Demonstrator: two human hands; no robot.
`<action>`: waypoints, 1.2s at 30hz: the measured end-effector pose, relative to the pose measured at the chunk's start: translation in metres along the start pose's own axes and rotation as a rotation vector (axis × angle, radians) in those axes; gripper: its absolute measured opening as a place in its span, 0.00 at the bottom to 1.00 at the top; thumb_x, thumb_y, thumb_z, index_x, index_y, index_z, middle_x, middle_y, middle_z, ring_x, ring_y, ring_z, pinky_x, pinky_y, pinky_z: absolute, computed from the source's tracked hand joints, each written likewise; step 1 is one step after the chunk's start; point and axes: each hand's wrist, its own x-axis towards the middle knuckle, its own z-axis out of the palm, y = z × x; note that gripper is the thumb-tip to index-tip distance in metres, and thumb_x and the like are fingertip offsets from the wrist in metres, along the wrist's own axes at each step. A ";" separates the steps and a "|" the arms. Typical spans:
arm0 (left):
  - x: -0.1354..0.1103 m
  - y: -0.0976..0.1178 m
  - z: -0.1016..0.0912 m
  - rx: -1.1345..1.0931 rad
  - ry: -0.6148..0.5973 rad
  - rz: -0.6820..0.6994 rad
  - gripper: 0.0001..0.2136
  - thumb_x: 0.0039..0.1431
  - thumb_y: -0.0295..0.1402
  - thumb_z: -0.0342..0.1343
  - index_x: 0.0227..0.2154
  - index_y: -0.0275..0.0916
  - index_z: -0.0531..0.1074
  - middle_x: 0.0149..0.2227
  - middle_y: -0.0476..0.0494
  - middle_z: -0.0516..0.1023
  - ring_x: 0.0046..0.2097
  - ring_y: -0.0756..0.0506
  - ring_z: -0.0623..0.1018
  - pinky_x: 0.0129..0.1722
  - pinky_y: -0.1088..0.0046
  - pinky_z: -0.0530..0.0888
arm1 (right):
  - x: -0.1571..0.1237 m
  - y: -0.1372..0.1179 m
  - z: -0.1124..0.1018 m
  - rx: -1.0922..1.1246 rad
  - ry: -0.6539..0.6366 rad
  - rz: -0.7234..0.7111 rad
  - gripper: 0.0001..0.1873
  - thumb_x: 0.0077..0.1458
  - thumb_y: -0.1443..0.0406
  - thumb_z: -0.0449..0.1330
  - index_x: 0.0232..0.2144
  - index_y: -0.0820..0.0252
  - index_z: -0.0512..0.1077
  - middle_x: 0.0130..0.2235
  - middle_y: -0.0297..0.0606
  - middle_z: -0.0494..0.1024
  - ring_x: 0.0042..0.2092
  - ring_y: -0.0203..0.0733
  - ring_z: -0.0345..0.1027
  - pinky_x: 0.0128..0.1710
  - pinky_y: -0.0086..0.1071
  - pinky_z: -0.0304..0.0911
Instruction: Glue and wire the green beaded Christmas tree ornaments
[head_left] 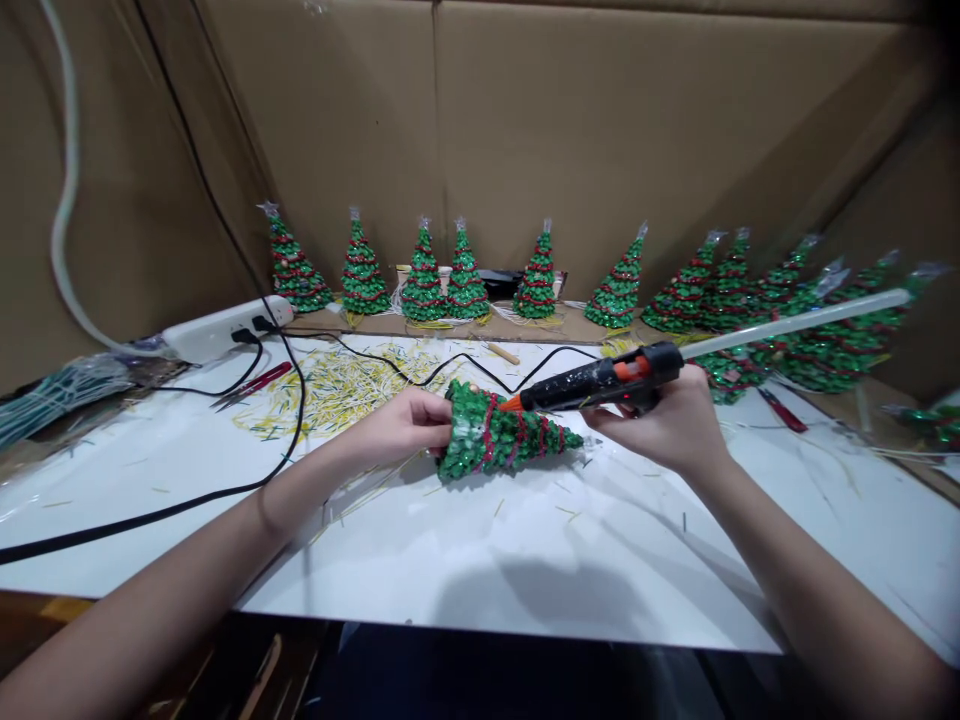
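Note:
A small green Christmas tree (502, 440) with red garland lies on its side over the white table, its tip toward the right. My left hand (409, 425) grips it at the wide base, some fingers hidden inside or behind the rim. In my right hand (675, 420) is a black hot glue gun (600, 380) with an orange nozzle. The nozzle tip is at the tree's upper side, near the first red garland; whether it touches I cannot tell. A long whitish glue stick (795, 325) sticks out of the gun's back end.
Several finished-looking trees (424, 275) stand along the cardboard wall (600, 120). A white power strip (217, 330) with black cords sits at left, beside red-handled snippers (255, 385) and bundled green wires (60, 400). Yellow and green clippings (330, 385) litter the white table (525, 560).

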 end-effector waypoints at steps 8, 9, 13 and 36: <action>-0.001 0.000 0.000 0.001 0.000 -0.017 0.09 0.47 0.33 0.60 0.27 0.31 0.77 0.24 0.46 0.75 0.24 0.53 0.69 0.24 0.80 0.66 | -0.002 -0.005 0.005 -0.008 -0.066 -0.068 0.04 0.39 0.65 0.61 0.18 0.58 0.70 0.14 0.28 0.64 0.17 0.32 0.55 0.19 0.27 0.52; -0.001 -0.001 0.000 0.004 0.001 -0.012 0.09 0.47 0.33 0.60 0.27 0.31 0.77 0.24 0.46 0.75 0.24 0.53 0.69 0.24 0.80 0.66 | -0.002 -0.005 0.006 -0.021 -0.072 -0.070 0.04 0.39 0.65 0.60 0.17 0.58 0.69 0.14 0.28 0.63 0.17 0.32 0.55 0.19 0.27 0.52; -0.001 -0.001 -0.002 0.038 0.024 -0.001 0.09 0.46 0.33 0.60 0.26 0.30 0.77 0.21 0.47 0.73 0.23 0.53 0.67 0.24 0.80 0.65 | -0.001 -0.007 0.006 -0.061 -0.095 -0.060 0.05 0.39 0.63 0.60 0.17 0.57 0.68 0.14 0.28 0.63 0.17 0.34 0.55 0.20 0.28 0.52; -0.002 0.000 -0.001 0.033 0.055 0.008 0.10 0.46 0.34 0.60 0.26 0.30 0.77 0.21 0.47 0.73 0.23 0.53 0.67 0.25 0.78 0.65 | 0.018 -0.015 -0.005 -0.270 -0.133 -0.321 0.07 0.43 0.62 0.59 0.24 0.61 0.72 0.16 0.32 0.67 0.18 0.36 0.59 0.20 0.29 0.52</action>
